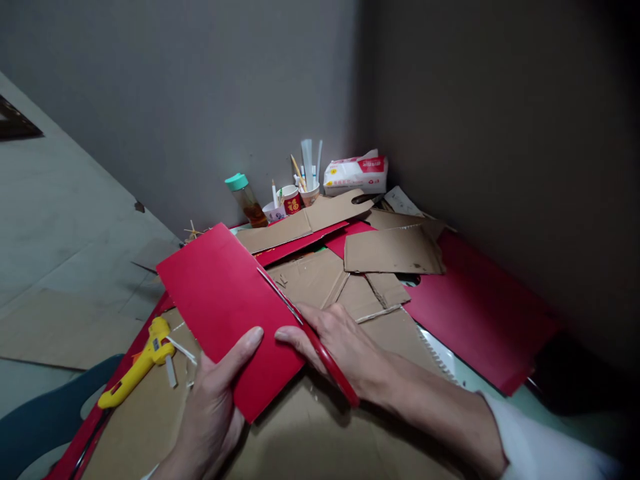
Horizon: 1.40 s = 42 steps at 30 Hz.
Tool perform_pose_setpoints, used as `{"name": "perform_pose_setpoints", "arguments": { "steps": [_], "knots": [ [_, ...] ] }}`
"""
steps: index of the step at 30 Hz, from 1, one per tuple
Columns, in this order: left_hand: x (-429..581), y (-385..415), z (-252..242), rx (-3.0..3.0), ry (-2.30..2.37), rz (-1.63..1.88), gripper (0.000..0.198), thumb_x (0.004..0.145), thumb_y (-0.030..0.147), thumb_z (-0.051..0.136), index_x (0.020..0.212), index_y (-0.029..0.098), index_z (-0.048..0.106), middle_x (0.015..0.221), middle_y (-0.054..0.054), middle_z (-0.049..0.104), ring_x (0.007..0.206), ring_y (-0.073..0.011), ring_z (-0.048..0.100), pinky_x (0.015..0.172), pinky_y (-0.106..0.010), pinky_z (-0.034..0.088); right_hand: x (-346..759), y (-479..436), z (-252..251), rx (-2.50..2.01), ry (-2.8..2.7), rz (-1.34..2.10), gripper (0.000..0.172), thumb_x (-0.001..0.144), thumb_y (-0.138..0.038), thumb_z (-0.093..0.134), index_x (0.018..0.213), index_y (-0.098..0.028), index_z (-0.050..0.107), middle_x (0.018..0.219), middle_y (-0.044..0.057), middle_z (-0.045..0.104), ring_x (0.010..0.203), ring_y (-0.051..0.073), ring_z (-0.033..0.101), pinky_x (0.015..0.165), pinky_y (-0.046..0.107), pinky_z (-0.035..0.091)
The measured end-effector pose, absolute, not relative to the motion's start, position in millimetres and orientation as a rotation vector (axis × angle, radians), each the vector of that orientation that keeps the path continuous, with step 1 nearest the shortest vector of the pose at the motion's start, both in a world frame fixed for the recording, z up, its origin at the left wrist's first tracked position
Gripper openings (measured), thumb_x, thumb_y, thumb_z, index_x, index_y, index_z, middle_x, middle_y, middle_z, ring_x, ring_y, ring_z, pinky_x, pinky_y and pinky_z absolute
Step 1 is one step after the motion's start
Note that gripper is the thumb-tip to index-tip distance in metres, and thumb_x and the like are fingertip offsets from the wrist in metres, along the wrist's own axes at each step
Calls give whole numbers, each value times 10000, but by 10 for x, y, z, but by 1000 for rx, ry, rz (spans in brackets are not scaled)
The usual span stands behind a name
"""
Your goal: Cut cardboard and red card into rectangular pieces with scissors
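Note:
My left hand (223, 393) grips a red rectangular sheet of card (215, 287) from below, its thumb lying across the front. A pair of scissors (327, 360) with a red handle is in my right hand (345, 350). The scissors' metal blade lies along the right edge of the red sheet, pointing up and to the left. My right thumb rests on the face of the sheet near its lower right edge. The fingers of both hands are partly hidden behind the sheet and the handle.
A yellow hot glue gun (140, 367) lies at the left on brown cardboard (145, 433). Cardboard pieces (395, 250) and a red sheet (475, 300) are piled right. Behind stand a bottle (247, 200), paper cups (290, 198) and a tissue pack (355, 175), near grey walls.

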State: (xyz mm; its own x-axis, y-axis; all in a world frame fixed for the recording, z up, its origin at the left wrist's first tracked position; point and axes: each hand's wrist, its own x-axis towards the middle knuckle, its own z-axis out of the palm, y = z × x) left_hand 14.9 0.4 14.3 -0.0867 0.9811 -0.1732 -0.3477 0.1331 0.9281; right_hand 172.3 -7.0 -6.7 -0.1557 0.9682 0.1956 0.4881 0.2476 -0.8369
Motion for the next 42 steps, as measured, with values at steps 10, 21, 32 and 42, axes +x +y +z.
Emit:
{"name": "perform_pose_setpoints", "arguments": {
  "steps": [10,21,32,42],
  "knots": [
    [14,104,387,562,1012,1377,301,739,104,734,1031,175,733,828,-58,805,671,-252,766,713,-373,662,1815,-192,133,-1297,-1814,929,358,994,-494,457,908,-209,657,646,-27,553,573,121,405,601,263,355],
    [44,83,370,783,1075,1298,467,771,-7,671,1197,183,667,1036,-94,784,862,-273,770,832,-422,639,1880,-266,202,-1360,-1703,1156,561,880,-727,500,1276,-341,593,1055,64,670,1067,291,562,828,368,456],
    [69,99,365,764,1101,1297,411,781,-20,637,1156,145,677,967,-93,788,792,-233,769,847,-395,634,1762,-167,70,-1416,-1836,939,481,979,-630,384,1017,-239,662,835,64,693,775,230,607,736,334,433],
    [60,80,301,818,1067,1265,471,742,6,704,1180,177,675,1013,-98,788,847,-287,772,788,-390,654,1816,-185,106,-1304,-1784,991,469,953,-638,442,966,-224,662,691,-1,640,600,146,518,578,260,387]
  ]
}}
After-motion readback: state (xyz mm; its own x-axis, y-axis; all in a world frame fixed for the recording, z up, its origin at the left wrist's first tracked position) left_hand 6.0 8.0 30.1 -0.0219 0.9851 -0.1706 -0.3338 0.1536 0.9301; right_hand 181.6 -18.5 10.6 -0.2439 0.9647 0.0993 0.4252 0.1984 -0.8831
